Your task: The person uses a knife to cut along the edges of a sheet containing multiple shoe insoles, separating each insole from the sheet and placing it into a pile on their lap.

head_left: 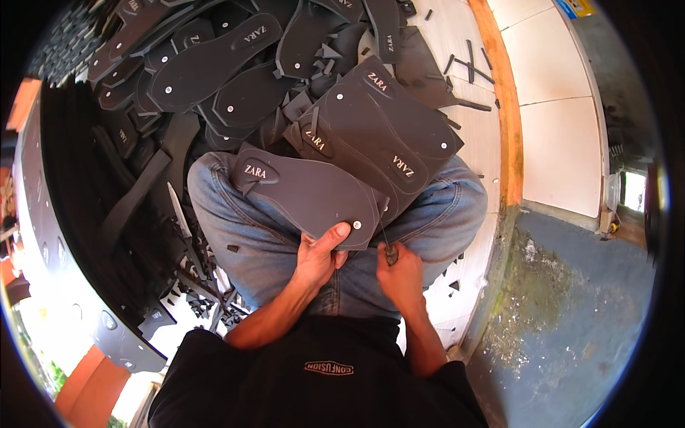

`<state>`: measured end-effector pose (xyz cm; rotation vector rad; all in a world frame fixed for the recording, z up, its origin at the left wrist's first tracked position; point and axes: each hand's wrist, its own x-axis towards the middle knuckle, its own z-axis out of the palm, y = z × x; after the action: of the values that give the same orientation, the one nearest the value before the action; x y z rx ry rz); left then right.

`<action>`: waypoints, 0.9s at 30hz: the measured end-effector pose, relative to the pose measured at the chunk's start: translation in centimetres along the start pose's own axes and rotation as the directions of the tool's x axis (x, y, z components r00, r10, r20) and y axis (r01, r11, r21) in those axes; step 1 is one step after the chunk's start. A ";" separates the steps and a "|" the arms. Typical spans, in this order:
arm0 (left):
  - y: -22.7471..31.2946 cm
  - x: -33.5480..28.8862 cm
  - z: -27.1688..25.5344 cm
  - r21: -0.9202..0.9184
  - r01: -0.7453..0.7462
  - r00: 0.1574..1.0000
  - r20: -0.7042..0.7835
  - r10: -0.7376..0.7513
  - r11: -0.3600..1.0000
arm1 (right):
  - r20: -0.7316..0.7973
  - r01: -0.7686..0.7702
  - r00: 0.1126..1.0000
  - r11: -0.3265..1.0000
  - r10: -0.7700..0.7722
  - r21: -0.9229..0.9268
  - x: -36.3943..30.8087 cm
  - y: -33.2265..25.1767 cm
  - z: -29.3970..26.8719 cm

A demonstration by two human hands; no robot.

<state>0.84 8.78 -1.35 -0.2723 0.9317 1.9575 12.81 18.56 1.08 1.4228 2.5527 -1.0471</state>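
My left hand (320, 258) grips the near edge of a dark grey foam sandal sole sheet (307, 192), thumb on top beside a small metal eyelet. The sheet carries a printed heel patch and a sole outline, and lies tilted over my lap. In my right hand (402, 274) is a thin-bladed knife (390, 251), its dark handle inside my closed fingers. Its narrow blade points up against the right end of the sheet. Beyond, across my knees, rests a larger foam sheet (385, 128) marked with sole outlines.
Many cut foam soles (214, 64) are heaped at the far left, with offcuts (307, 107) among them. A pointed light blade (178, 208) lies left of my knee. Foam strips (469, 68) lie on the pale floor at right, beside a wooden edge strip (508, 114).
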 end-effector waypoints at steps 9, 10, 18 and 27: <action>0.6 -4.3 -4.7 0.162 0.162 0.986 0.018 -0.167 0.973 | 0.497 -0.417 0.865 0.646 0.065 0.640 5.1 -2.5 0.3; 0.7 -4.5 -5.3 0.188 0.191 0.980 0.020 -0.198 0.963 | 0.500 -0.377 0.866 0.675 0.014 0.634 4.7 -3.1 0.2; 11.2 1.6 -5.7 0.011 -0.045 0.960 -0.277 0.046 0.999 | 0.519 -0.193 0.832 0.777 -0.194 0.600 -1.5 -2.2 0.0; 10.2 1.3 -3.3 0.281 0.160 0.987 -0.011 -0.163 0.946 | 0.155 0.207 0.958 0.957 -0.240 0.204 0.8 -1.7 1.0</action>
<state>-8.76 4.35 0.83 -0.1658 1.1287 1.6513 10.77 17.94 0.91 1.0293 2.5862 -1.4095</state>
